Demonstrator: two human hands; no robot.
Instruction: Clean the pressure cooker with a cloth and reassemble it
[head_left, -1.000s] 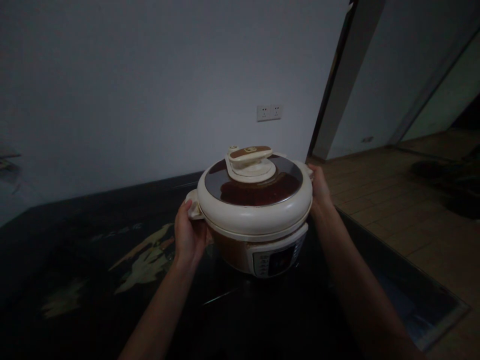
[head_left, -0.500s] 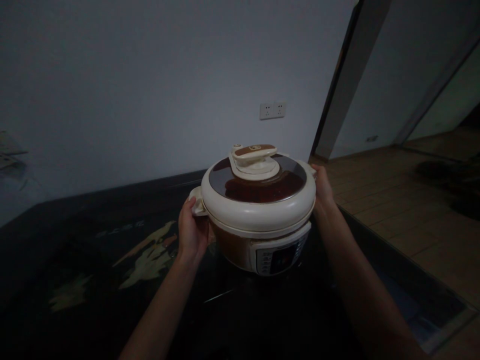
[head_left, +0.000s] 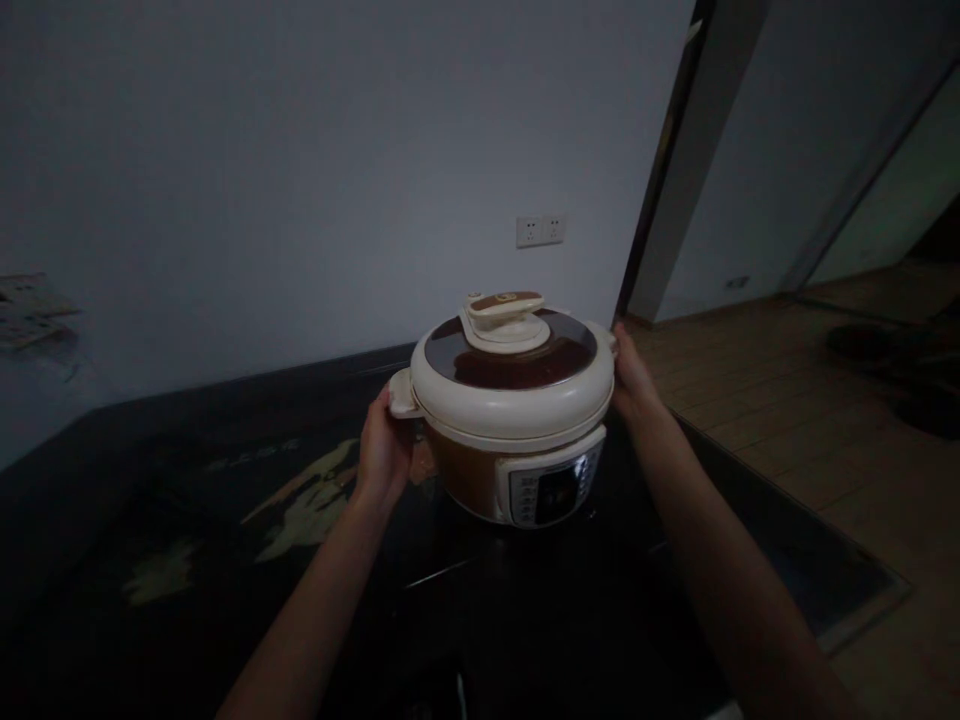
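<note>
A cream and brown electric pressure cooker (head_left: 517, 420) with a lid knob on top and a control panel on its front is over a dark glossy table (head_left: 187, 500). My left hand (head_left: 384, 450) grips the cooker's left side handle, fingers curled under it. My right hand (head_left: 631, 378) clasps the right side handle, partly hidden behind the lid's rim. Whether the cooker's base touches the table is unclear.
The table top has a pale painted pattern (head_left: 315, 505) at left. Its right edge (head_left: 862, 600) borders a wooden floor. A white wall with a double socket (head_left: 539, 230) stands behind; a doorway opens at right. Papers (head_left: 30, 305) lie at far left.
The cooker and both hands have shifted a little away from me toward the wall and appear smaller. My grip on both handles is unchanged.
</note>
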